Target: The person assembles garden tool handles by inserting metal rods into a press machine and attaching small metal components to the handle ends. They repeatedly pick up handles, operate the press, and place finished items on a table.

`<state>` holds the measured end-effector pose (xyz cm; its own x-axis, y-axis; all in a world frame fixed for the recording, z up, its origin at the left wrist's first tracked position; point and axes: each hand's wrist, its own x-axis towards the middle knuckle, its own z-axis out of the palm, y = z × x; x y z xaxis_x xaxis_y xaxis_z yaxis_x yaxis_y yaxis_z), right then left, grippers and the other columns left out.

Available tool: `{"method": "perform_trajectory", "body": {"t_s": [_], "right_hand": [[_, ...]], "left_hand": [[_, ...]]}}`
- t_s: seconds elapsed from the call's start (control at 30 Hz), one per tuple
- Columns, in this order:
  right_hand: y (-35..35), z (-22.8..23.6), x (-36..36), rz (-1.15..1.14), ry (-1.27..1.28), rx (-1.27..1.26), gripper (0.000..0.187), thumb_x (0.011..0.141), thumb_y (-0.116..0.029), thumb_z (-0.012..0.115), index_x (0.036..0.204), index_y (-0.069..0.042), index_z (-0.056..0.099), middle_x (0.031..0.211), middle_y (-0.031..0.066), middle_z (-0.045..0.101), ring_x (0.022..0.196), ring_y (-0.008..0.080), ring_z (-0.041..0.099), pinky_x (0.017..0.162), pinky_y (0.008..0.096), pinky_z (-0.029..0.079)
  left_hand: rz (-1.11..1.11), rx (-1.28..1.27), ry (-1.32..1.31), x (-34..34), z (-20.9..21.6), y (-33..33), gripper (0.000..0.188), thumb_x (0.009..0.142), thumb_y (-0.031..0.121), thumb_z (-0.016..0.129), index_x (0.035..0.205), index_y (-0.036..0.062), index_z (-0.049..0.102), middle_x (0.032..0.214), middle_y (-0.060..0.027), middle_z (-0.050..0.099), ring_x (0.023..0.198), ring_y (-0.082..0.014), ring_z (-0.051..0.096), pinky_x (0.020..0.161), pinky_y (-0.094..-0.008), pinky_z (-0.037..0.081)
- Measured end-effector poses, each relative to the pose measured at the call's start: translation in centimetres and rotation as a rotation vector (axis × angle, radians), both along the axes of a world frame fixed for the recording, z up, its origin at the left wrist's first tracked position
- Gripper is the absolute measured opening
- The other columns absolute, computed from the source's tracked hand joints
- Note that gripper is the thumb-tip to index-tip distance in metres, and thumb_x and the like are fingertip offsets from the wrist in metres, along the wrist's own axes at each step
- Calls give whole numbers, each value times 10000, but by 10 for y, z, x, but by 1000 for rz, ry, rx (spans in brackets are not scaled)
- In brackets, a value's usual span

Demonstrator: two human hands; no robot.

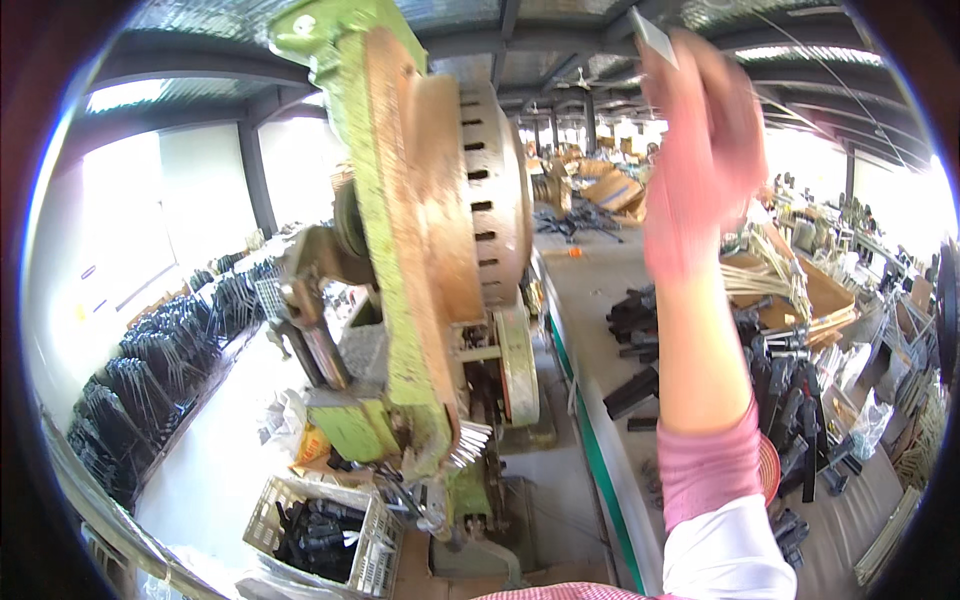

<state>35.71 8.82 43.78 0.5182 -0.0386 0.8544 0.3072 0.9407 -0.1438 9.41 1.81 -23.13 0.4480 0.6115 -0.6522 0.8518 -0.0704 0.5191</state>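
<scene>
My right hand [705, 160], in a pink glove, is raised high at the right and blurred by motion. Its fingers are closed, and from their tips sticks out a flat pale strip with a pointed end [654, 40]; its kind cannot be made out. My left hand is out of the picture. To the left of the raised hand, apart from it, stands a green machine [395, 250] with a large slotted wheel [490, 190]. A bundle of thin metal rods [470, 443] hangs at the machine's lower front.
A plastic crate [375, 545] of black parts stands below the machine. Black metal frames [150, 360] line the left wall. On the right lie black parts [635, 325], a cardboard box of pale strips [830, 300] and loose tubes. A green stripe [590, 440] runs along the floor.
</scene>
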Motion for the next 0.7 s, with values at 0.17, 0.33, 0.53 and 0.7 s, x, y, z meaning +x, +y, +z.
{"method": "perform_trajectory", "body": {"t_s": [0.17,0.33,0.53,0.7], "right_hand": [[15,202,-118,-464,-180,231,246,883,-170,558,1030,-47,713,1007,170,716,909,352,703,817,435,554],[30,224,-158,-126,-654,-208,357,840,-249,624,1102,-16,690,1123,219,682,1084,285,661,953,375,482],[79,45,-26,-386,-607,-211,306,813,-167,657,1081,-18,647,965,176,605,944,293,575,871,391,442],[-11,-336,117,-623,-202,-705,368,822,-38,618,1189,-19,612,1155,184,609,1124,396,557,1002,449,440]], "left_hand": [[17,49,-52,-9,19,22,575,856,430,612,1364,198,473,1368,-200,450,1219,-393,507,1030,-468,431],[-1,59,-94,-19,15,28,519,873,382,603,1333,167,497,1325,-191,486,1194,-371,529,1015,-447,441],[-101,-11,-71,-36,-12,23,453,892,325,592,1296,129,526,1273,-181,529,1165,-345,554,998,-422,453],[-171,-40,13,-41,-36,4,400,909,277,583,1265,98,550,1231,-173,566,1140,-322,576,983,-401,463]]}}
